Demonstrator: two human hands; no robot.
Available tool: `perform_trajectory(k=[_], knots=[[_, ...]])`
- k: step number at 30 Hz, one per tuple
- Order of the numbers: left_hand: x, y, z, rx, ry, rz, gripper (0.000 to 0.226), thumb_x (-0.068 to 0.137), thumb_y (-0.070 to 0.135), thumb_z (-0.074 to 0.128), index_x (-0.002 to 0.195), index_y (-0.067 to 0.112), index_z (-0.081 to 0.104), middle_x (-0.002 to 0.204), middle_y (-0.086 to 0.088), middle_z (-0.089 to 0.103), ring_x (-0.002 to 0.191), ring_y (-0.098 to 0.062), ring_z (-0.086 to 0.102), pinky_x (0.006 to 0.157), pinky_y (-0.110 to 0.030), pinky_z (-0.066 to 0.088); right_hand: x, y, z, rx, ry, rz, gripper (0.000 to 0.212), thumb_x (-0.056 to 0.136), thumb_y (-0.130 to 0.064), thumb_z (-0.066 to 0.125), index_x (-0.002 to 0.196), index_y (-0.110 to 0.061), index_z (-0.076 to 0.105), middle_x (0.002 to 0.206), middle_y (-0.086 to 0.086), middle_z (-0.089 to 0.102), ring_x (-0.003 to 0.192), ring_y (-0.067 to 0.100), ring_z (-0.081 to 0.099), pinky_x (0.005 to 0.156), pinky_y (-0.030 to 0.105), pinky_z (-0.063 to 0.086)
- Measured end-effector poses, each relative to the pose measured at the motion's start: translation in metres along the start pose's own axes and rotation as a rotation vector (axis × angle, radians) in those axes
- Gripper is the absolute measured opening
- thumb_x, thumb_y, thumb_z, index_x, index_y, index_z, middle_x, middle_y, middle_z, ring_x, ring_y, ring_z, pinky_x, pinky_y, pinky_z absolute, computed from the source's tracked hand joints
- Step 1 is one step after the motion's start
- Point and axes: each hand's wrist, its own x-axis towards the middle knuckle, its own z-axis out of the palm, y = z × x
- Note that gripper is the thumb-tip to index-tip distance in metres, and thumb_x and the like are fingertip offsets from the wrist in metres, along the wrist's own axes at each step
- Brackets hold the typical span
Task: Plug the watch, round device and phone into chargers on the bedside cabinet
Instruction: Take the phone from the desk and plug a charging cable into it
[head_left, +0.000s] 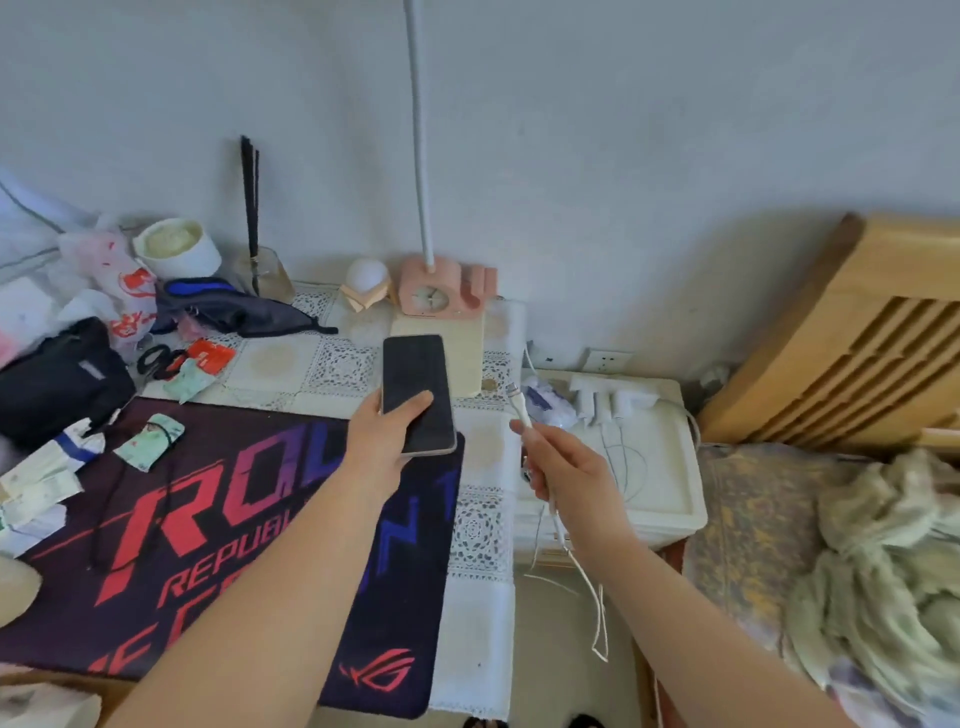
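Note:
My left hand (382, 434) holds a black phone (418, 392) screen-up above the desk's right end, thumb lying across its lower screen. To its right, my right hand (563, 467) pinches a white charging cable (519, 410) just below its plug, which points up toward the phone; the rest of the cable hangs in loops below my wrist. The white bedside cabinet (670, 467) stands behind my right hand. A white power strip with plugged-in chargers (608, 400) lies on its top. A purple-and-white object (545, 402) sits beside the strip; I cannot tell what it is.
A dark gaming mat (208, 519) covers the lace-clothed desk, with a black bag (57, 379), scissors, packets and a white pot at left. A pink clock lamp base (441, 288) and small globe light stand at the back. A wall socket (605, 359), wooden headboard and bedding lie to the right.

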Motion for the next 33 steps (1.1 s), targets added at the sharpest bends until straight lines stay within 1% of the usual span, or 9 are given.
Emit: perform_trajectory(k=[5,9,11,14,19,23,27,30,33], knots=[[-0.030,0.000,0.108,-0.095,-0.272,-0.069,0.050,0.080,0.013,0.072,0.125,0.011,0.051,0.117,-0.015,0.067,0.096,-0.029,0.068,0.065,-0.037,0.059,-0.015,-0.010,-0.051,-0.006,0.116,-0.078,0.018,0.094,-0.026,0.056,0.096,-0.027,0.074,0.072,-0.007,0.066,0.067,0.003,0.062,0.074,0.022,0.054],[-0.063,-0.007,0.184,-0.067,-0.373,-0.073,0.046,0.080,0.010,0.071,0.121,0.011,0.051,0.106,-0.012,0.068,0.083,-0.024,0.069,0.062,-0.037,0.060,-0.027,-0.012,-0.091,0.090,0.173,-0.105,0.021,0.094,-0.015,0.056,0.108,-0.023,0.070,0.076,0.000,0.065,0.067,0.009,0.060,0.069,0.019,0.053],[-0.076,-0.013,0.213,-0.049,-0.391,-0.069,0.044,0.080,0.010,0.072,0.119,0.013,0.052,0.109,-0.013,0.067,0.084,-0.024,0.068,0.064,-0.037,0.060,-0.031,-0.012,-0.108,0.145,0.207,-0.098,0.023,0.094,-0.013,0.057,0.113,-0.018,0.068,0.077,0.004,0.065,0.066,0.009,0.061,0.067,0.017,0.053],[-0.089,-0.024,0.246,-0.015,-0.384,-0.046,0.047,0.077,0.013,0.075,0.118,0.014,0.053,0.116,-0.013,0.067,0.093,-0.025,0.068,0.061,-0.031,0.058,-0.037,-0.012,-0.130,0.209,0.241,-0.093,0.021,0.094,-0.011,0.056,0.109,-0.015,0.069,0.076,0.006,0.065,0.066,0.011,0.062,0.065,0.017,0.053],[-0.099,-0.032,0.277,-0.049,-0.400,-0.054,0.053,0.077,0.012,0.075,0.124,0.014,0.051,0.119,-0.012,0.066,0.103,-0.028,0.066,0.074,-0.039,0.059,-0.042,-0.008,-0.157,0.270,0.278,-0.060,0.023,0.095,-0.010,0.055,0.113,-0.014,0.068,0.075,0.006,0.062,0.060,0.007,0.060,0.066,0.017,0.055],[-0.106,-0.038,0.289,-0.017,-0.393,-0.053,0.053,0.078,0.013,0.074,0.125,0.016,0.050,0.116,-0.009,0.066,0.093,-0.022,0.067,0.073,-0.036,0.059,-0.043,-0.010,-0.172,0.267,0.296,-0.055,0.022,0.095,-0.013,0.055,0.108,-0.021,0.070,0.074,0.005,0.063,0.062,0.008,0.060,0.070,0.021,0.056],[-0.108,-0.041,0.295,0.030,-0.388,-0.014,0.050,0.079,0.015,0.073,0.124,0.019,0.050,0.104,-0.002,0.065,0.090,-0.018,0.066,0.071,-0.033,0.059,-0.042,-0.013,-0.177,0.260,0.281,-0.042,0.021,0.095,-0.013,0.055,0.102,-0.025,0.070,0.073,0.005,0.062,0.060,0.008,0.058,0.067,0.021,0.056],[-0.106,-0.041,0.295,0.069,-0.374,0.048,0.049,0.079,0.016,0.073,0.122,0.020,0.049,0.105,-0.003,0.065,0.093,-0.021,0.066,0.066,-0.031,0.058,-0.042,-0.016,-0.177,0.268,0.275,-0.058,0.021,0.094,-0.013,0.055,0.106,-0.021,0.070,0.072,0.006,0.061,0.059,0.009,0.058,0.065,0.020,0.056],[-0.106,-0.044,0.292,0.040,-0.361,0.023,0.047,0.079,0.014,0.072,0.120,0.019,0.050,0.106,-0.005,0.065,0.093,-0.022,0.067,0.063,-0.030,0.059,-0.039,-0.022,-0.176,0.305,0.248,-0.047,0.022,0.095,-0.013,0.054,0.110,-0.015,0.070,0.071,0.005,0.062,0.059,0.010,0.058,0.067,0.022,0.058]])
